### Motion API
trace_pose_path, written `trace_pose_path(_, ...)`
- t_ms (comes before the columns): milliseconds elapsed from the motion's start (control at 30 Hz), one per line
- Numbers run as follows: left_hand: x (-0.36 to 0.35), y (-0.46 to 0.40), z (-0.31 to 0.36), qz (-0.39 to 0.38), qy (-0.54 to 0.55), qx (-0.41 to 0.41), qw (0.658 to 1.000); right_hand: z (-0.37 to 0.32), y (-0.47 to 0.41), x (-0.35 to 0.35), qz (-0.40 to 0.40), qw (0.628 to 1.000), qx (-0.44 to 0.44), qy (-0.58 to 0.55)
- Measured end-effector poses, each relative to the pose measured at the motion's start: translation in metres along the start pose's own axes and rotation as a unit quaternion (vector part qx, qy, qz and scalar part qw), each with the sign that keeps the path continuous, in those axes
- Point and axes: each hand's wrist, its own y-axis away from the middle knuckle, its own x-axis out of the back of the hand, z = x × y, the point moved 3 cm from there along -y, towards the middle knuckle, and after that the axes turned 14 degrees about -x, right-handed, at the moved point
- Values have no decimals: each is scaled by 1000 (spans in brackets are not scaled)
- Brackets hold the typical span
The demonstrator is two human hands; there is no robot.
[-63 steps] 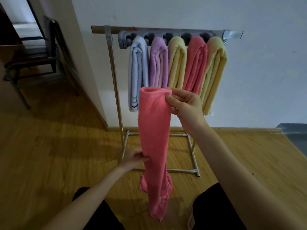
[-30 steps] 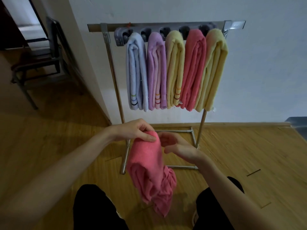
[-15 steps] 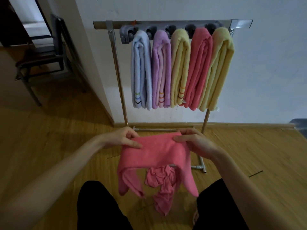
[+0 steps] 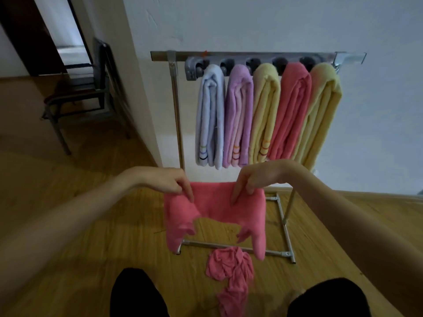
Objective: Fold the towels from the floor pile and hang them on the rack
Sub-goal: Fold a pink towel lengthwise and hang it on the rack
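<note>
I hold a pink towel [image 4: 219, 209] spread sideways in front of me, its two ends drooping. My left hand [image 4: 169, 181] pinches its upper left edge and my right hand [image 4: 254, 179] pinches the upper edge nearer the right. Below it, a crumpled pink towel [image 4: 231, 273] lies on the wooden floor between my knees. Behind stands the metal rack [image 4: 176, 106], with several folded towels hanging side by side on its top bar: a white towel [image 4: 211, 115], a purple towel [image 4: 239, 115], a yellow towel [image 4: 264, 113], a pink hung towel [image 4: 291, 110] and another yellow one [image 4: 320, 115].
The rack's floor frame [image 4: 283, 227] lies just beyond the held towel, against a white wall [image 4: 274, 24]. A dark metal chair [image 4: 80, 97] stands at the back left by a doorway. My dark trouser knees [image 4: 137, 294] fill the bottom edge.
The pink towel hung lengthwise from my right hand, then was gathered low; now both hands have spread it sideways. A crumpled pink towel now lies apart on the floor.
</note>
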Motion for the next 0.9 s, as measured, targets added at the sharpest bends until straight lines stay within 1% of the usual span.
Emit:
trace_pose_path(67, 7, 3, -7, 49, -19, 19, 998, -9, -7, 12, 62, 998, -19, 8)
trace_pose_path(133, 17, 7, -15, 143, -5, 33, 989, -15, -14, 27, 120, 993, -14, -11)
trace_pose_path(200, 27, 10, -22, 245, 8, 40, 969, -23, -20, 39, 173, 985, 1, -21)
trace_pose_path(233, 32, 10, -22, 294, -24, 41, 955, -28, -23, 45, 198, 980, 8, -21)
trace_pose_path(267, 38, 11, -22, 337, -80, 46, 937, -34, -25, 50, 223, 975, 16, -14)
trace_pose_path(333, 47, 12, -20, 414, -178, 56, 891, -48, -27, 62, 285, 958, 31, 10)
trace_pose_path(400, 58, 14, -21, 471, -210, 71, 854, -61, -30, 75, 342, 938, 48, 28)
trace_pose_path(467, 72, 15, -25, 519, -223, 84, 821, -71, -33, 87, 369, 927, 66, 25)
trace_pose_path(533, 90, 15, -33, 551, -245, 99, 792, -80, -41, 100, 391, 916, 83, 19)
trace_pose_path(600, 111, 14, -42, 567, -245, 112, 779, -90, -49, 114, 421, 903, 86, 2)
trace_pose_path(667, 134, 13, -48, 574, -227, 104, 780, -100, -58, 126, 442, 892, 90, -27)
trace_pose_path(767, 168, 11, -53, 569, -202, 85, 793, -112, -72, 141, 455, 882, 79, -98)
trace_pose_path(900, 208, 9, -62, 538, -209, 99, 810, -124, -89, 158, 498, 853, 60, -147)
